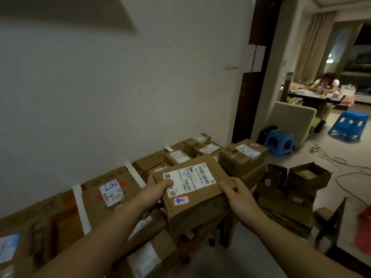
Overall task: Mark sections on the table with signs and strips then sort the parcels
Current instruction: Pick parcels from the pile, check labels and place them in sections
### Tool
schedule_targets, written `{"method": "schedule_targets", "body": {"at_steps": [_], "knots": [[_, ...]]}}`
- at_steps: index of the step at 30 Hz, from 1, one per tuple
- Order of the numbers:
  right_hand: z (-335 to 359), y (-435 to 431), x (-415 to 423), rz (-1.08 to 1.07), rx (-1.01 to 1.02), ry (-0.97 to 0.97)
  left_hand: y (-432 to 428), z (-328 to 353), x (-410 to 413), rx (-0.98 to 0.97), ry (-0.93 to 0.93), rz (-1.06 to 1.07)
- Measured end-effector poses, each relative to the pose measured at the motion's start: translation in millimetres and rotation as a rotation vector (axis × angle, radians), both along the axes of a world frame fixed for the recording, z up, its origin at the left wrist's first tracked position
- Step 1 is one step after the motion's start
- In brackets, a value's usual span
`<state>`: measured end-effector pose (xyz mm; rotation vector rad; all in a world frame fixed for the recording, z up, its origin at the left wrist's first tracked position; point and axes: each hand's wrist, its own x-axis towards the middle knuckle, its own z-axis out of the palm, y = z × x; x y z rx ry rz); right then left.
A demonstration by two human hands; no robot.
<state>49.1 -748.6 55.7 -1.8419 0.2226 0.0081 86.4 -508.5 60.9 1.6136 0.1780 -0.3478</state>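
Note:
I hold a brown cardboard parcel (pixel 198 189) in front of me above the table. It bears a white shipping label and a small red-edged sticker with blue writing. My left hand (pixel 155 190) grips its left edge, thumb lying on the label. My right hand (pixel 237 194) grips its right edge. The wooden table (pixel 66 215) along the wall is split by white strips (pixel 81 209) into sections. Cardboard signs (pixel 151 160) lie at the back of the sections. A parcel marked in blue (pixel 111 192) rests in one section, and several more parcels (pixel 241 155) are stacked at the far end.
Open cardboard boxes (pixel 297 187) are piled on the floor right of the table. Two blue stools (pixel 280 140) stand beyond, with cables across the floor. A person sits at a far table (pixel 315 96). A red bin (pixel 363 231) is at the right edge.

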Motion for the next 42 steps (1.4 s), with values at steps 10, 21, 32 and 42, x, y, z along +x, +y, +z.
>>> {"method": "schedule_targets", "body": {"at_steps": [10,21,32,42], "knots": [[-9,-76,72,0.240,-0.142,0.028,-82,-13,26,0.031,0.062,0.247],[-28,-47,122,0.347,-0.168,0.088,-55,-39,51,0.135,0.041,0.241],[-43,-68,177,0.467,-0.379,-0.034,-93,-33,71,0.232,-0.092,0.265],[-60,-97,218,0.653,-0.386,-0.036,-136,-37,83,0.393,-0.075,0.346]]}}
